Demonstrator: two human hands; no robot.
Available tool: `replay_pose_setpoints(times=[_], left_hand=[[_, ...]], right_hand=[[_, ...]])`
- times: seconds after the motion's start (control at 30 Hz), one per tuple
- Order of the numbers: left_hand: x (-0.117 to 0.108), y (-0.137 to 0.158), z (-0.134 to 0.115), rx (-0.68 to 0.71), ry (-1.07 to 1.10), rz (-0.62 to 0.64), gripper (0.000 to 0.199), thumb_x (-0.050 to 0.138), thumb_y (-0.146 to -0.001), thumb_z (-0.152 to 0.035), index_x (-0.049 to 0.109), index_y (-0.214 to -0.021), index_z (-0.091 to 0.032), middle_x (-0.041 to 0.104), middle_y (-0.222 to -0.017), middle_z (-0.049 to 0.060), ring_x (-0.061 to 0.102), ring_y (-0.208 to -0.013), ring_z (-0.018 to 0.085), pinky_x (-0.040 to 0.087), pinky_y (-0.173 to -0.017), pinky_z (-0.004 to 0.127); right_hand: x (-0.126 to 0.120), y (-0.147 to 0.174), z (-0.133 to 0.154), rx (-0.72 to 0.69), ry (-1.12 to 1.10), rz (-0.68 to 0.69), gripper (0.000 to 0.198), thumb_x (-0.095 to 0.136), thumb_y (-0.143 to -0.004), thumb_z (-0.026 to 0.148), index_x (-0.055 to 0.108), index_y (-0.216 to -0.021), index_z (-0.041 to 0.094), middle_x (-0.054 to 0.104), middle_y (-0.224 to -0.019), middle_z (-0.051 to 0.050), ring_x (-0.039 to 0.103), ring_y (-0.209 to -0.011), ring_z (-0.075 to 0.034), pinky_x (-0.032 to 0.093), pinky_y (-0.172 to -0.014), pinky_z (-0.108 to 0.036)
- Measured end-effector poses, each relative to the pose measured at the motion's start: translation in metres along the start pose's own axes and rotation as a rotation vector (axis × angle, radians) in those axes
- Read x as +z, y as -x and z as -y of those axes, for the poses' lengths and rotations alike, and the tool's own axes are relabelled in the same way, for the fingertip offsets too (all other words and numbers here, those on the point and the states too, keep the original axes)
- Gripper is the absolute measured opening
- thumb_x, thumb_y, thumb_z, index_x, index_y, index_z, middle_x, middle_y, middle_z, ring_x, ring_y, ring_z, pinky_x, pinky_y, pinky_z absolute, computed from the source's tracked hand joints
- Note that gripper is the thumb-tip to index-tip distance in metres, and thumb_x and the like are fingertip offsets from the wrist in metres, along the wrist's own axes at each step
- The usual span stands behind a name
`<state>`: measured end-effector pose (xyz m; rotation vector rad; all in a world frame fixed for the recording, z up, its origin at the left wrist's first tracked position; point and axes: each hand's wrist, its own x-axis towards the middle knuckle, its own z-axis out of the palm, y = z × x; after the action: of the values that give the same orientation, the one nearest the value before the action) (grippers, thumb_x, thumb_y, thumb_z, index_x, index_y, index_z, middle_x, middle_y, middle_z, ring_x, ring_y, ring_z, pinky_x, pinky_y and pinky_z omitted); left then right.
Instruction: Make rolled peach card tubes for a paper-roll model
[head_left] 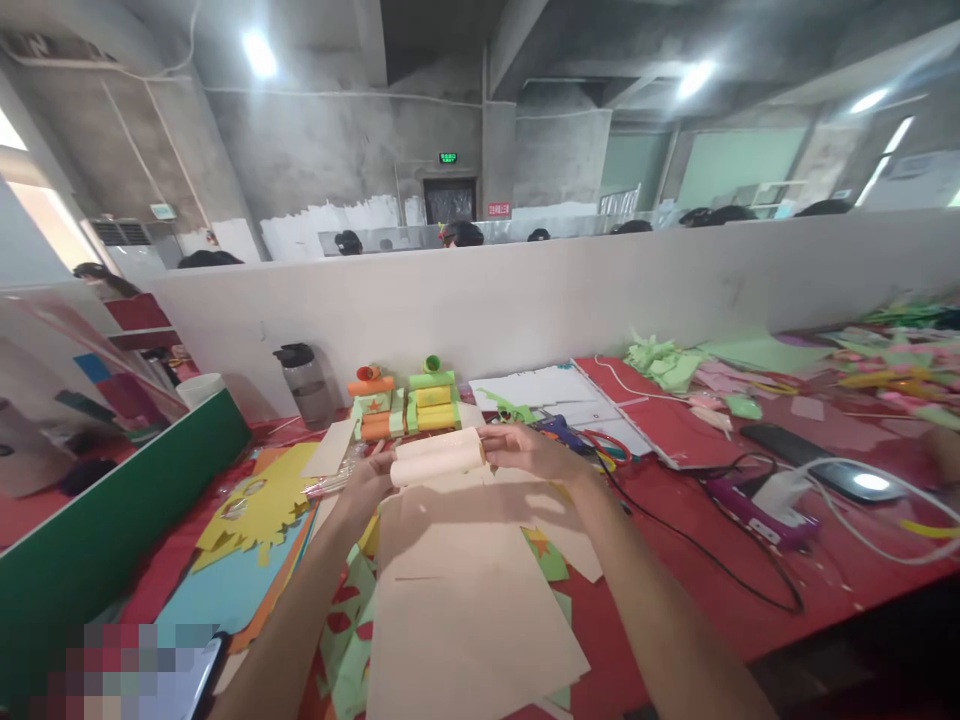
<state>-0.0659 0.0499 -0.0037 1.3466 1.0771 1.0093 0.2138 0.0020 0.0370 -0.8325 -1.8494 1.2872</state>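
Between my two hands is a rolled tube of pale peach paper (pixel 439 465), held level above the table. My left hand (pixel 373 485) has its fingers closed on the tube's left end. At the other end, my right hand (pixel 521 450) grips with fingers and thumb. Below them lie flat sheets of the same peach paper (pixel 465 600), over green cut paper with red shapes (pixel 349 630). Just beyond my hands stand two stacked paper-roll models, one orange and green (pixel 373 403), the other green and yellow (pixel 433 400).
A dark-lidded bottle (pixel 304 388) stands by the white partition (pixel 465 310). Left are a yellow paper cutout (pixel 259 495), a blue sheet (pixel 232 580) and a green divider (pixel 127 500). Right are a purple power strip (pixel 761 515), cables, a lit phone (pixel 825 465) and paper scraps (pixel 664 362).
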Motion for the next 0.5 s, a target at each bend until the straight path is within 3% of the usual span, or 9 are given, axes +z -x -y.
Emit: replay_pose_setpoints(times=[0.13, 0.37, 0.5], left_hand=[[-0.001, -0.001, 0.004, -0.036, -0.01, 0.026, 0.023, 0.072, -0.051, -0.021, 0.072, -0.073, -0.015, 0.071, -0.113, 0.015, 0.059, -0.113, 0.033, 0.048, -0.069, 0.026], [-0.004, -0.002, 0.009, -0.034, 0.026, 0.124, 0.021, 0.07, -0.056, -0.018, 0.072, -0.077, -0.016, 0.073, -0.099, 0.008, 0.064, -0.091, 0.02, 0.044, -0.068, 0.021], [-0.003, 0.0, 0.006, -0.066, 0.021, 0.101, 0.023, 0.071, -0.055, -0.017, 0.073, -0.078, -0.017, 0.07, -0.105, 0.006, 0.061, -0.087, 0.016, 0.044, -0.066, 0.019]], right_hand=[[-0.001, -0.002, 0.0, -0.011, -0.015, -0.029, 0.044, 0.065, -0.085, 0.034, 0.062, -0.126, 0.019, 0.071, -0.112, -0.01, 0.066, -0.097, -0.019, 0.05, -0.071, -0.025], [-0.001, -0.008, -0.006, 0.036, 0.081, -0.161, 0.035, 0.06, -0.083, 0.026, 0.071, -0.113, 0.013, 0.074, -0.092, -0.008, 0.066, -0.08, -0.016, 0.047, -0.063, -0.023], [-0.002, -0.009, -0.01, 0.046, 0.105, -0.16, 0.028, 0.056, -0.082, 0.023, 0.074, -0.102, 0.015, 0.075, -0.087, -0.006, 0.065, -0.075, -0.014, 0.047, -0.063, -0.022]])
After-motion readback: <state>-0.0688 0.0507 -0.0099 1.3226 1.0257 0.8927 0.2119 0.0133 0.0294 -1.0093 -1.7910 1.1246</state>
